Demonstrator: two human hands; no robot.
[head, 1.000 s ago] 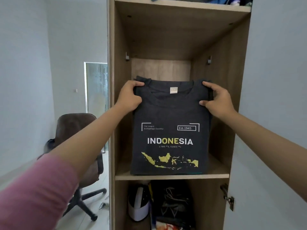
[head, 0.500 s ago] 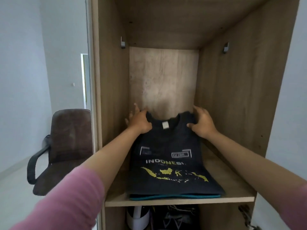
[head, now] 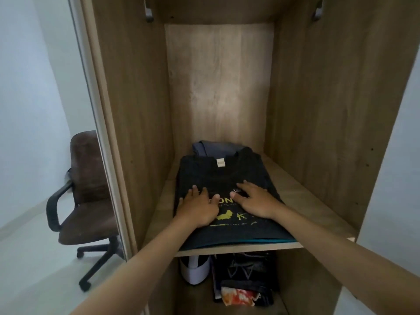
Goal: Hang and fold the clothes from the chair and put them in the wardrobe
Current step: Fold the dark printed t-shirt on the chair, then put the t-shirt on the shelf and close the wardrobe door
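Brown chair (head: pixel 88 196) stands left of the wardrobe (head: pixel 136 110), its seat bare as far as I can see. On the shelf (head: pixel 302 196) the folded shirt (head: pixel 227 178) lies flat atop a teal layer, a grey garment (head: pixel 216 147) behind it. Left hand (head: pixel 198 208) and right hand (head: pixel 255 201) rest on the print with fingers spread flat, gripping nothing, likely pressing the stack level. Below sit a white object (head: pixel 195 269) and more clothes (head: pixel 243 283). Nothing blocks pulling the arms back.
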